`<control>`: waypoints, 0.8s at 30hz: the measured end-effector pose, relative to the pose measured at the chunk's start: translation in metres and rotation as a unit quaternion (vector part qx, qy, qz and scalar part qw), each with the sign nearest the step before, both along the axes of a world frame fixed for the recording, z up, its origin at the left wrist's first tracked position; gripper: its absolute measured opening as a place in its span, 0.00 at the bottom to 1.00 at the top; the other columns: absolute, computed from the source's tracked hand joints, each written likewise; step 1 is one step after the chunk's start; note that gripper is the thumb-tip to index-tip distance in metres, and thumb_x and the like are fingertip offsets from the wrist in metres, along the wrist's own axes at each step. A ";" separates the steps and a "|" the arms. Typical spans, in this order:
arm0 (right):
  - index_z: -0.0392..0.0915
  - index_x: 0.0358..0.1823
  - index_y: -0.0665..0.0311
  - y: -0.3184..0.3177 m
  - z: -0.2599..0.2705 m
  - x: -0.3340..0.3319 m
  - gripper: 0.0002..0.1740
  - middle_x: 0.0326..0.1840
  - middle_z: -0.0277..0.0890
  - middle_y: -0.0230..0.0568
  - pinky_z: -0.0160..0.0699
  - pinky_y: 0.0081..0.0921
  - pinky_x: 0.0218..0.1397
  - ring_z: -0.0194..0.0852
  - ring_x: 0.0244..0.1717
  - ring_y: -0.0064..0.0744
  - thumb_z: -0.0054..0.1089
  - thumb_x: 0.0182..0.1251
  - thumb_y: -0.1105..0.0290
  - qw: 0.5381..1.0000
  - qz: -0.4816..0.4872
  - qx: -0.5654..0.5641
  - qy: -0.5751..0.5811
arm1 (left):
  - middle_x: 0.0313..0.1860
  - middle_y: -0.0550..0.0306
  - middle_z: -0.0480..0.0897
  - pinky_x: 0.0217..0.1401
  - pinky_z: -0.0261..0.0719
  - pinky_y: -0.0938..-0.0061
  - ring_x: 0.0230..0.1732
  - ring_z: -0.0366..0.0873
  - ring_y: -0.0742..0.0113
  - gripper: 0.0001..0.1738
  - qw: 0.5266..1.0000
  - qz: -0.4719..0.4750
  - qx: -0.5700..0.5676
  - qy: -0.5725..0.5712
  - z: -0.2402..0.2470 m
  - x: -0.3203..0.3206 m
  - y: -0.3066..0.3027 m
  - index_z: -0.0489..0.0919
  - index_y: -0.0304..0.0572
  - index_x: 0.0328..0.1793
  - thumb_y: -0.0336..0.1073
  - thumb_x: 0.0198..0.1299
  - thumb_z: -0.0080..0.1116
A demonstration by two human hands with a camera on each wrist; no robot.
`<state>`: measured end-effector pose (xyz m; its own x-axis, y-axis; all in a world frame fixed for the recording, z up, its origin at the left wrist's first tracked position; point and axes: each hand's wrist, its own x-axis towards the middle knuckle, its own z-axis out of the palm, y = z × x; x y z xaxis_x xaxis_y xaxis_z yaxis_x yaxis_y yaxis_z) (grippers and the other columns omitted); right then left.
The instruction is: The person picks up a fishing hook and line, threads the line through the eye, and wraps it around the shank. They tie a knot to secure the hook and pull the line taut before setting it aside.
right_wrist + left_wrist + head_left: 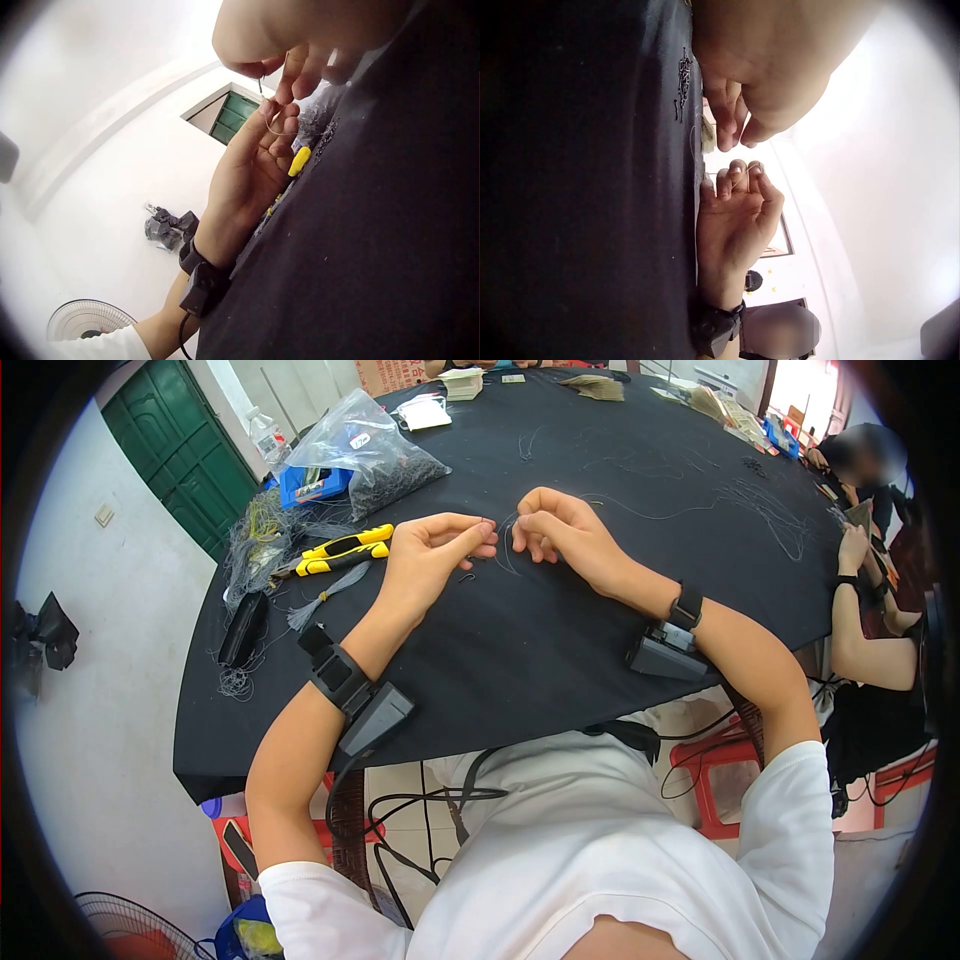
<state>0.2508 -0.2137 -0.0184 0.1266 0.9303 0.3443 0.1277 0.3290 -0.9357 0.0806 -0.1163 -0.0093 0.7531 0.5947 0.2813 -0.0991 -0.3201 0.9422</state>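
Over the near part of the black-covered table, my left hand [432, 555] and right hand [572, 538] face each other, fingertips a short gap apart. Between left thumb and fingertips I pinch a small dark metal piece [261, 88], which sticks up toward the right fingers in the right wrist view. A thin clear line [279, 133] loops below it. My right thumb and forefinger pinch the line, seen crossing the fingertips in the left wrist view. Several small dark metal pieces [683, 75] lie on the cloth near the left hand.
Yellow-and-black pliers [345, 550] lie left of my left hand, beside tangled line [262, 545] and a black case [243, 630]. Behind them are a clear bag of dark parts [385, 465] and a blue box [312, 485]. Another person [880, 610] sits at right.
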 end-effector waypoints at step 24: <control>0.69 0.31 0.60 -0.004 0.005 -0.004 0.03 0.46 0.77 0.42 0.60 0.11 0.27 0.69 0.31 0.15 0.48 0.62 0.70 0.997 0.022 0.067 -0.033 | 0.35 0.55 0.83 0.34 0.71 0.86 0.34 0.80 0.76 0.12 1.000 -0.005 -0.022 0.009 0.000 -0.002 0.000 0.81 0.34 0.43 0.35 0.57 0.59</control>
<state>0.2467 -0.2174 -0.0129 0.0599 0.8796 0.4719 0.1706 0.4568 -0.8731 0.0789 -0.1164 -0.0089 0.7645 0.5980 0.2405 -0.0844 -0.2770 0.9571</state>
